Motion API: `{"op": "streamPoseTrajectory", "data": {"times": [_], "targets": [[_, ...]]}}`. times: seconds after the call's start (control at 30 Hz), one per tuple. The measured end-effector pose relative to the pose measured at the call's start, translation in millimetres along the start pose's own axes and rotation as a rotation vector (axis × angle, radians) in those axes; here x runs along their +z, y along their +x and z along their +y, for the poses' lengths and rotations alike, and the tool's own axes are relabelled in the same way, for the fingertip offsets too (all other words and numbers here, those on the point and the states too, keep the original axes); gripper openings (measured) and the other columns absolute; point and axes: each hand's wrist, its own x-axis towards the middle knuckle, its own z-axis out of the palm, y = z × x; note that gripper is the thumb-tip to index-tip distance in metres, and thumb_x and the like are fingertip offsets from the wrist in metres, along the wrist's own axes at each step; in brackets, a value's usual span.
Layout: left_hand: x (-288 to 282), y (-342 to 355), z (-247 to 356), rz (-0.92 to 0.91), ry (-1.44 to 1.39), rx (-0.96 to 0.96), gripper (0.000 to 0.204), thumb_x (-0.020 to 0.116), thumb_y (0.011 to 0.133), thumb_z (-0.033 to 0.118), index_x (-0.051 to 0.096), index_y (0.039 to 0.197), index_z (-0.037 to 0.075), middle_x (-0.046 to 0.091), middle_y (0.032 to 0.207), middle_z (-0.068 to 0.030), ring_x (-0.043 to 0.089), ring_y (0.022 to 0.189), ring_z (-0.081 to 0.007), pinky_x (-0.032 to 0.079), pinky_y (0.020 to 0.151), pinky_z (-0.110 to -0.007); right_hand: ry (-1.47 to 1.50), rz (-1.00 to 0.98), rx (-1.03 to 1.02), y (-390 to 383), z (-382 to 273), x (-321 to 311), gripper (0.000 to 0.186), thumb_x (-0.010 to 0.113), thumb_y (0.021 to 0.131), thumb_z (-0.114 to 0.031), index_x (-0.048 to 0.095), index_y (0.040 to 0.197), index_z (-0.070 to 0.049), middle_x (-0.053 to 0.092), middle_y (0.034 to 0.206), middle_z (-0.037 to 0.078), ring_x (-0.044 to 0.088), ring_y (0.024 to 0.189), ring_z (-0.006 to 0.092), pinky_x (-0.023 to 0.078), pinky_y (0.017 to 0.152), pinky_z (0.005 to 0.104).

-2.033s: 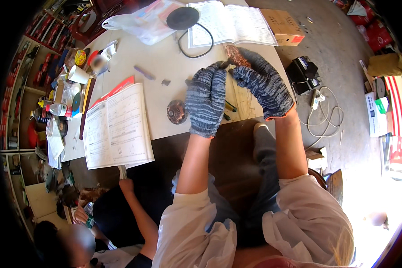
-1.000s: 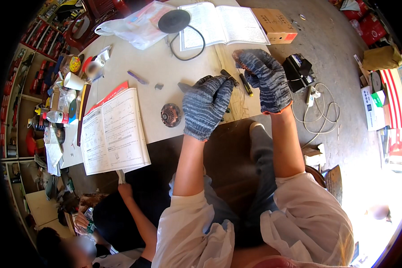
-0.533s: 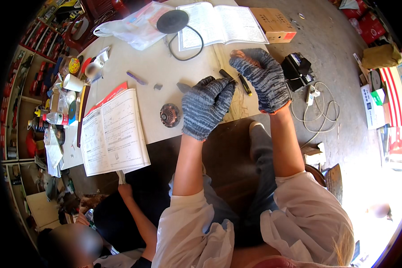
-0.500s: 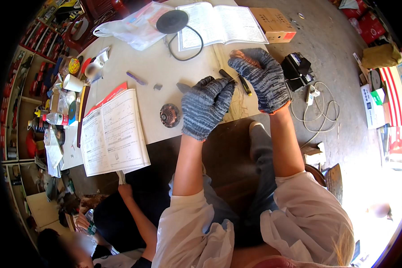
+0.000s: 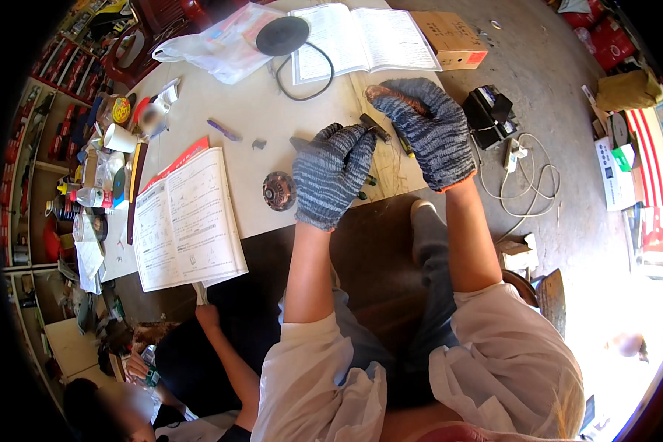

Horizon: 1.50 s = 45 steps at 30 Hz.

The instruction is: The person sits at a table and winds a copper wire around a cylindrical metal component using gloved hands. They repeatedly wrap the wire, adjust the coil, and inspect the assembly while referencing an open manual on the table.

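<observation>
Both my hands wear grey-and-black knitted gloves above the table (image 5: 247, 173). My left hand (image 5: 333, 175) is closed with its fingers curled; what they hold, if anything, is hidden. Close to its fingertips lies a short dark rod-like piece (image 5: 376, 128). To the right, my right hand (image 5: 427, 132) is closed round a copper-coloured piece (image 5: 390, 96) that shows along its upper left edge. Between the hands is a black-and-yellow tool (image 5: 404, 141), partly covered by the right glove. Left of my left hand sits a round part with copper windings (image 5: 279, 191).
An open booklet (image 5: 188, 214) overhangs the table's near left edge, close to another person's arm (image 5: 228, 350). Farther back are a black disc with a cable (image 5: 283, 36), an open book (image 5: 361, 44) and a cardboard box (image 5: 448, 40). A white cord (image 5: 527, 177) lies on the floor.
My left hand has moved slightly left and down, away from the right one, uncovering more of the dark piece. My right hand has shifted slightly left and tilted.
</observation>
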Motion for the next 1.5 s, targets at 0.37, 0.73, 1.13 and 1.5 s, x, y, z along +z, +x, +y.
{"op": "streamPoseTrajectory", "data": {"times": [0.37, 0.73, 1.13, 1.5], "targets": [[4, -7, 20, 0.046, -0.795, -0.377, 0.022, 0.06, 0.083, 0.006, 0.062, 0.103, -0.004, 0.067, 0.089, -0.008, 0.06, 0.077, -0.0096, 0.048, 0.07, -0.024, 0.13, -0.071, 0.009, -7, -10, 10, 0.03, 0.072, 0.075, -0.013, 0.062, 0.101, -0.001, 0.064, 0.093, 0.007, 0.061, 0.086, 0.0131, 0.05, 0.079, 0.0263], [4, -9, 19, 0.161, -0.721, -0.352, 0.018, 0.058, 0.085, 0.003, 0.063, 0.101, -0.004, 0.067, 0.092, -0.0098, 0.061, 0.08, -0.0112, 0.048, 0.074, -0.024, 0.053, -0.134, -0.127, -5, -7, 9, 0.029, 0.066, 0.079, -0.005, 0.058, 0.107, 0.0, 0.066, 0.1, 0.007, 0.061, 0.091, 0.0122, 0.048, 0.082, 0.0252], [-13, -5, 18, 0.098, -0.753, -0.436, 0.017, 0.058, 0.085, 0.007, 0.064, 0.098, -0.004, 0.067, 0.088, -0.0087, 0.059, 0.076, -0.011, 0.047, 0.072, -0.025, -0.095, -0.195, -0.067, -4, -12, 5, 0.039, 0.057, 0.079, 0.002, 0.054, 0.118, -0.004, 0.062, 0.105, 0.009, 0.06, 0.091, 0.0179, 0.047, 0.083, 0.0289], [-10, -5, 12, 0.282, -0.341, -0.207, 0.017, 0.056, 0.086, 0.003, 0.065, 0.1, -0.002, 0.067, 0.091, -0.0082, 0.058, 0.075, -0.0108, 0.047, 0.071, -0.024, 0.028, -0.275, -0.058, -6, 11, 12, 0.04, 0.056, 0.082, 0.001, 0.054, 0.121, -0.007, 0.058, 0.113, 0.008, 0.055, 0.1, 0.0186, 0.044, 0.087, 0.0283]]}}
